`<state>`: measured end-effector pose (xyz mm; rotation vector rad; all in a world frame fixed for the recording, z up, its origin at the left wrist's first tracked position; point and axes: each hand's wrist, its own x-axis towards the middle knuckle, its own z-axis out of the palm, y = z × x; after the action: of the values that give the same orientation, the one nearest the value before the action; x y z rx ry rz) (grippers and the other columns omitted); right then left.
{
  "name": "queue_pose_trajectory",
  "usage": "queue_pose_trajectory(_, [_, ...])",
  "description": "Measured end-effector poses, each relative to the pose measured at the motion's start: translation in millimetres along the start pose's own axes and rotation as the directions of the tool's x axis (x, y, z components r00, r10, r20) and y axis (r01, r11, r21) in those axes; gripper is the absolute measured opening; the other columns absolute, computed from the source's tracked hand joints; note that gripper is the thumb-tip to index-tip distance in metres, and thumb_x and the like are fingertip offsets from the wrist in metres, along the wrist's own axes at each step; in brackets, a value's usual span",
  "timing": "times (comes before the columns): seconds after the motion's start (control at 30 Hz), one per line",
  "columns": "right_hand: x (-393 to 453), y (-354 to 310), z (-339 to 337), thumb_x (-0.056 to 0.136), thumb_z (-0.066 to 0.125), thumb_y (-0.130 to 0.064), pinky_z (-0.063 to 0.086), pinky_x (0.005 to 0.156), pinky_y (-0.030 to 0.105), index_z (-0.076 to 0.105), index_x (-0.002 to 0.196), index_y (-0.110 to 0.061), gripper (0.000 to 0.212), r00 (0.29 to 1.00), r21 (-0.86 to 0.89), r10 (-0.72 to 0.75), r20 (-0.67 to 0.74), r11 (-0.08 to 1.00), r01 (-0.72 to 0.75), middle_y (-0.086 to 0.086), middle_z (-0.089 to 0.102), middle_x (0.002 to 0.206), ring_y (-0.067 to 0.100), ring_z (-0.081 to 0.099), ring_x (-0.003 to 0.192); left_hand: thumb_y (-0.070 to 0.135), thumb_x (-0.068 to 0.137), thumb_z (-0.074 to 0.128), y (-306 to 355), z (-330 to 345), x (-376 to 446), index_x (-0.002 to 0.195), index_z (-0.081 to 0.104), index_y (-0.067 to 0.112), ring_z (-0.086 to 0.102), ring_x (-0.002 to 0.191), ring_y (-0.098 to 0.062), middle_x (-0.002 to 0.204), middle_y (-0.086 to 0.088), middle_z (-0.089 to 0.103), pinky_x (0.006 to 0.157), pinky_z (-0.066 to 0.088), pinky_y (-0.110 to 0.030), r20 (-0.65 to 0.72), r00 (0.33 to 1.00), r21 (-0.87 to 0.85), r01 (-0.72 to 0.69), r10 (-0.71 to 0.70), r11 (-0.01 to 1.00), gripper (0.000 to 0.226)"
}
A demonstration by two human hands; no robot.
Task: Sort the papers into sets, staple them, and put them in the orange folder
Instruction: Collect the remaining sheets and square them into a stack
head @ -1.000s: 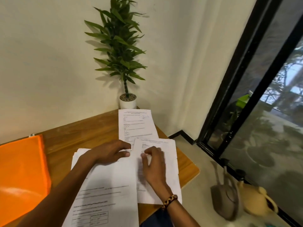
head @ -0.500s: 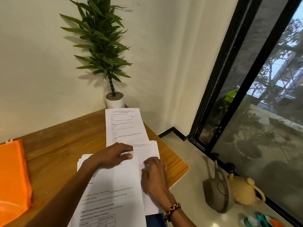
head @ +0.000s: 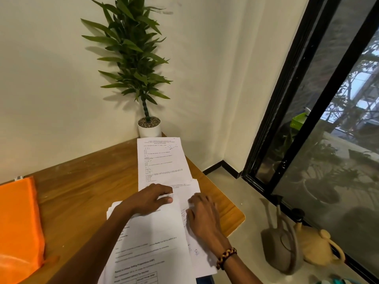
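Nearest the camera, a loose stack of white printed sheets [head: 151,244] lies on the brown wooden surface [head: 82,191], its lower edge running out of view. The left hand [head: 147,199] rests flat on the top of this stack, its fingers [head: 164,190] stretched forward and relaxed, gripping nothing. Just beside it, the right hand [head: 203,214], with a braided brown and yellow bracelet [head: 225,258] at the wrist, presses on a second white printed sheet [head: 192,238] that partly underlies the stack; its fingers are bent at the knuckles with the tips on the paper, and whether they pinch the sheet cannot be told. At the left edge lies the bright orange folder [head: 18,228], well apart from both hands. Beyond the hands, a single white printed page [head: 162,160] lies lengthwise toward the far corner, its near end tucked under the other papers. Behind it stands a tall green leafy plant in a small white pot [head: 149,128], against the cream wall [head: 51,78].
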<state>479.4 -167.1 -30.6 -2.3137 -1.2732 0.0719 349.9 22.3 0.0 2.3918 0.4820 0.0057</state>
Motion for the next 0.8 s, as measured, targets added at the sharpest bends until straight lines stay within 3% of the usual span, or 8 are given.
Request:
queue_pose_trajectory(0.13, [13.0, -2.4, 4.0, 0.102, 0.049, -0.034, 0.041, 0.103, 0.034, 0.065, 0.120, -0.024, 0.026, 0.996, 0.012, -0.065, 0.055, 0.998, 0.065, -0.009, 0.060, 0.127, 0.012, 0.046, 0.116, 0.046, 0.101, 0.052, -3.0, -8.8, 6.4, 0.125, 0.060, 0.035, 0.056, 0.112, -0.005, 0.133, 0.024, 0.055, 0.094, 0.045, -0.023, -0.039, 0.999, 0.005, 0.037, -0.037, 0.999, 0.028])
queue_pose_trajectory(0.27, [38.9, -4.1, 6.4, 0.099, 0.056, -0.033, 0.045, 0.100, 0.030, 0.066, 0.117, -0.027, 0.022, 1.000, 0.141, -0.007, 0.030, 0.990, 0.003, -0.010, 0.062, 0.125, 0.011, 0.050, 0.114, 0.056, 0.097, 0.050, -13.1, -23.6, 18.2, 0.126, 0.059, 0.037, 0.059, 0.115, -0.008, 0.138, 0.022, 0.058, 0.097, 0.051, -0.029, -0.092, 0.995, -0.009, 0.047, -0.048, 0.999, 0.035])
queue_pose_trajectory(0.33, [64.1, -5.4, 3.3, 0.099, 0.059, -0.032, 0.048, 0.096, 0.027, 0.065, 0.111, -0.026, 0.015, 0.998, 0.232, 0.059, 0.015, 0.971, -0.061, -0.008, 0.061, 0.122, 0.011, 0.049, 0.110, 0.051, 0.099, 0.052, -12.5, -32.5, 24.5, 0.115, 0.061, 0.035, 0.059, 0.107, -0.005, 0.129, 0.019, 0.062, 0.092, 0.049, -0.025, -0.111, 0.992, 0.008, 0.055, -0.054, 0.998, 0.025])
queue_pose_trajectory(0.4, [99.3, -5.3, 2.8, 0.098, 0.061, -0.030, 0.051, 0.089, 0.028, 0.064, 0.108, -0.021, 0.014, 0.994, 0.266, 0.108, 0.001, 0.958, -0.104, -0.003, 0.065, 0.115, 0.015, 0.054, 0.106, 0.042, 0.101, 0.053, -5.3, -41.9, 30.2, 0.093, 0.057, 0.040, 0.056, 0.089, 0.001, 0.102, 0.016, 0.064, 0.079, 0.041, -0.017, -0.128, 0.991, 0.012, 0.046, -0.044, 0.999, 0.009])
queue_pose_trajectory(0.47, [137.5, -4.9, 4.0, 0.097, 0.062, -0.030, 0.054, 0.088, 0.037, 0.063, 0.108, -0.018, 0.017, 0.985, 0.246, 0.172, 0.004, 0.955, -0.168, 0.001, 0.065, 0.113, 0.023, 0.057, 0.110, 0.037, 0.102, 0.055, -2.0, -45.7, 39.1, 0.076, 0.047, 0.042, 0.051, 0.077, 0.001, 0.090, 0.002, 0.059, 0.069, 0.035, -0.014, -0.149, 0.989, 0.014, 0.021, -0.019, 1.000, 0.027])
queue_pose_trajectory(0.63, [221.8, -4.0, 22.5, 0.093, 0.063, -0.045, 0.039, 0.104, 0.046, 0.050, 0.132, -0.011, 0.053, 0.936, 0.194, 0.307, 0.171, 0.921, -0.338, 0.011, 0.052, 0.136, 0.033, 0.043, 0.131, 0.040, 0.102, 0.054, -12.7, -48.7, 55.1, 0.076, 0.045, 0.039, 0.050, 0.078, -0.010, 0.091, 0.009, 0.061, 0.071, 0.034, -0.016, -0.135, 0.990, 0.008, 0.037, -0.036, 0.999, 0.027])
queue_pose_trajectory(0.73, [260.2, 1.5, 40.0, 0.083, 0.067, -0.059, 0.045, 0.104, 0.048, 0.052, 0.132, -0.011, 0.070, 0.880, 0.195, 0.386, 0.278, 0.874, -0.445, 0.011, 0.054, 0.135, 0.035, 0.047, 0.128, 0.039, 0.102, 0.055, -21.8, -52.1, 59.7, 0.081, 0.044, 0.041, 0.051, 0.082, -0.016, 0.106, -0.006, 0.064, 0.071, 0.036, -0.014, -0.146, 0.989, 0.004, 0.028, -0.027, 1.000, 0.023])
queue_pose_trajectory(0.8, [281.0, 5.8, 53.7, 0.074, 0.066, -0.063, 0.048, 0.101, 0.048, 0.057, 0.125, -0.011, 0.073, 0.864, 0.195, 0.398, 0.307, 0.863, -0.467, 0.011, 0.060, 0.128, 0.036, 0.053, 0.122, 0.037, 0.102, 0.055, -26.5, -54.3, 59.9, 0.078, 0.045, 0.039, 0.050, 0.077, -0.010, 0.095, 0.001, 0.062, 0.067, 0.036, -0.013, -0.150, 0.988, 0.017, 0.032, -0.029, 0.999, 0.026])
